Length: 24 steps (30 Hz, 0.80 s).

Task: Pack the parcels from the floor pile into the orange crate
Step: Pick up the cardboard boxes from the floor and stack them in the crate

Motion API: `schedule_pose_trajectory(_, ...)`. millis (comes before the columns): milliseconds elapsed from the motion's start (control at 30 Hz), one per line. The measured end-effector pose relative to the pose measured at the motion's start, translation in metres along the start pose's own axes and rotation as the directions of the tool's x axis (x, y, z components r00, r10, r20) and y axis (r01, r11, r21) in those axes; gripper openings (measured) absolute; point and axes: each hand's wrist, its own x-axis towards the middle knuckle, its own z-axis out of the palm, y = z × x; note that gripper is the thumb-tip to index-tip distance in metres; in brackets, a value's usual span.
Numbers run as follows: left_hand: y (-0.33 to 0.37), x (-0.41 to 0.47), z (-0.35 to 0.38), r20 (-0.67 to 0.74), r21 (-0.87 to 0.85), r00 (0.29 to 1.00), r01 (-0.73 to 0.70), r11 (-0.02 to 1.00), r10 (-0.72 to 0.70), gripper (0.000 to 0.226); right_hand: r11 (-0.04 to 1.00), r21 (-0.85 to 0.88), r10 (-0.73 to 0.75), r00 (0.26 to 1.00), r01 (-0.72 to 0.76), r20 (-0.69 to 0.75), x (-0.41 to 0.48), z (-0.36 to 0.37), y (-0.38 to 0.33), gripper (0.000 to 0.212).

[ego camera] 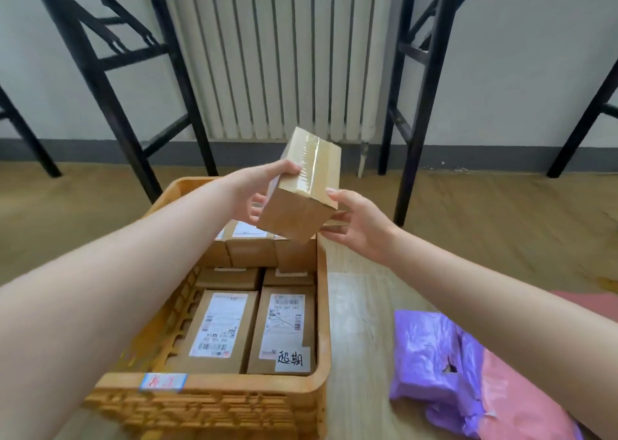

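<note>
Floor pile: a crumpled purple plastic mailer bag [431,366] and a pink plastic mailer [521,403] are being left on the floor, just right of the crate.
Crate: the orange slatted plastic crate [321,305] is being filled with labelled brown cardboard boxes [220,329].
Parcel: a small taped brown cardboard box [301,202] is being held tilted above the crate's far end.
Left hand [257,188]: the box's left side is being gripped, thumb on top.
Right hand [354,222]: the right edge is being pinched.
Risk: the glossy tape is likely being gripped, so the box could slip; packed boxes could be struck.

We lose the pink parcel [516,406] at the lower right edge; the held box [301,202] hides most fingers of our left hand [259,188]; print on the labels [219,326] is unreadable.
</note>
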Motion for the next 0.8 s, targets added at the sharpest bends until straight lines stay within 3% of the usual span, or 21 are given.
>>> schedule_pose_trajectory(100, -0.013, -0.004, -0.02, -0.15, 0.159, 0.988, 0.068, 0.985, -0.044, 0.088, 1.0, -0.008, -0.025, 0.999, 0.025, -0.023, 0.011, 0.015, 0.002, 0.055)
schedule_pose_trajectory(200, -0.033, -0.01, -0.039, -0.278, 0.401, 0.956, 0.201, 0.894, -0.09, 0.102, 0.999, -0.022, -0.042, 0.997, 0.04, -0.071, 0.02, 0.025, 0.01, 0.056)
schedule_pose_trajectory(367, -0.066, -0.02, -0.039, -0.272, 0.536, 0.927, 0.369, 0.759, -0.259, 0.107, 0.997, -0.048, -0.065, 0.99, 0.059, -0.129, 0.028, 0.037, 0.021, 0.049)
schedule_pose_trajectory(533, -0.103, -0.007, -0.008, -0.289, 0.658, 0.941, 0.328, 0.678, -0.175, 0.128, 0.991, -0.097, -0.112, 0.981, 0.097, -0.158, 0.033, 0.044, 0.024, 0.046)
schedule_pose_trajectory(667, -0.135, 0.003, 0.023, -0.27, 0.74, 0.962, 0.233, 0.632, -0.039, 0.121, 0.982, -0.158, -0.125, 0.98, 0.1, -0.157, 0.038, 0.039, 0.026, 0.047)
schedule_pose_trajectory(800, -0.142, 0.011, 0.047, -0.299, 0.692, 0.952, 0.26, 0.673, -0.06, 0.118, 0.987, -0.149, -0.088, 0.983, 0.063, -0.164, 0.042, 0.027, 0.028, 0.045)
